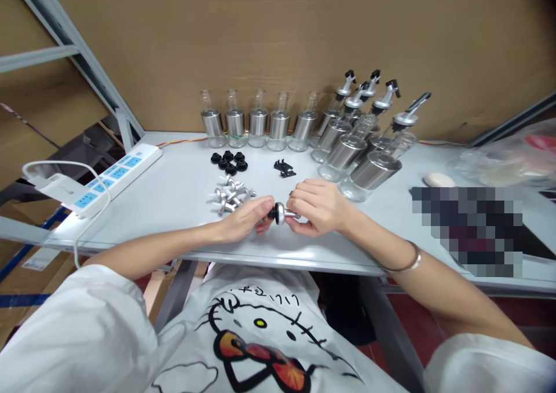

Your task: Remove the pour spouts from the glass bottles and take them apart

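Observation:
Near the front edge of the table, my left hand (pixel 248 218) grips the black stopper end of a silver pour spout (pixel 281 213). My right hand (pixel 319 207) is closed around the spout's metal tube, fingers bent over its tip, which is partly hidden. Just behind my left hand lies a pile of silver pour spouts (pixel 230 195). Farther back sits a cluster of black rubber stoppers (pixel 230 162). Several small black caps (pixel 284 168) lie beyond my right hand.
Glass bottles with steel sleeves (pixel 259 123) stand along the cardboard wall. To the right, more bottles carry fitted spouts (pixel 382 167). A white power strip (pixel 117 178) with a plugged cable lies left. A pale oval object (pixel 438 180) and a plastic bag (pixel 512 158) are right, beside a blurred-out patch.

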Motion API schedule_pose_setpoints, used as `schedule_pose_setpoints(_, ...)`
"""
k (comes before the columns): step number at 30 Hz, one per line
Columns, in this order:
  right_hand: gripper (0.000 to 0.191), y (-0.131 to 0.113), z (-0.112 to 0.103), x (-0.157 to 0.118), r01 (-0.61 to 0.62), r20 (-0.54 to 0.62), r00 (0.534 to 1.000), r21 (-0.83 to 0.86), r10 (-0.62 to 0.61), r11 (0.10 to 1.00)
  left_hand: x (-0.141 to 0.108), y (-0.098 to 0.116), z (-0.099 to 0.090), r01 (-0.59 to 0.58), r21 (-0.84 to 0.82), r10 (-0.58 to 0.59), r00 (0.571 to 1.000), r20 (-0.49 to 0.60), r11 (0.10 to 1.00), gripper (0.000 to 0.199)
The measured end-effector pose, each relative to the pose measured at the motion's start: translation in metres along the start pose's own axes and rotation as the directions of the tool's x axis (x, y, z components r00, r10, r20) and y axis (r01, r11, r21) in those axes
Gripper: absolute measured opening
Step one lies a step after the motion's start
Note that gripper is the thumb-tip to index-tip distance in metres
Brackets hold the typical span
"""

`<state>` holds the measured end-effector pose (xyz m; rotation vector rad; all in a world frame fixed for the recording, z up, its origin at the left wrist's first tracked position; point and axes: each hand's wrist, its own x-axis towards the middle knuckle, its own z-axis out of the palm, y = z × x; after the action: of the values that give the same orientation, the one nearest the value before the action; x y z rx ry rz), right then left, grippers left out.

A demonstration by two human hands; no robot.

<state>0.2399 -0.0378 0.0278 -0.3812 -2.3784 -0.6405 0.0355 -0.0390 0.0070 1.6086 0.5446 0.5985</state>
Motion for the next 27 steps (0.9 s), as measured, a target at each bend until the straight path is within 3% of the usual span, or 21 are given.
schedule_pose_setpoints(4, 0.026, -0.0025, 0.0003, 0.0001, -0.024, 0.005, 1.0, 0.008, 0.024, 1.0, -0.0014, -0.0029, -0.0014, -0.049, 0.107, 0.057, 0.996, -0.065, 0.993, 0.057)
schedule_pose_setpoints(14, 0.029, -0.0027, -0.0002, -0.0005, -0.086, 0.074, 0.994, 0.073, 0.08, 0.994, -0.0017, -0.0034, -0.0014, -0.117, -0.104, 0.11, 0.991, -0.07, 0.988, 0.047)
schedule_pose_setpoints(27, 0.028, -0.0026, 0.0012, -0.0018, -0.083, 0.085, 0.993, 0.06, 0.077, 0.995, -0.0024, -0.0023, -0.0044, -0.091, -0.008, 0.09, 0.994, -0.061, 0.996, 0.045)
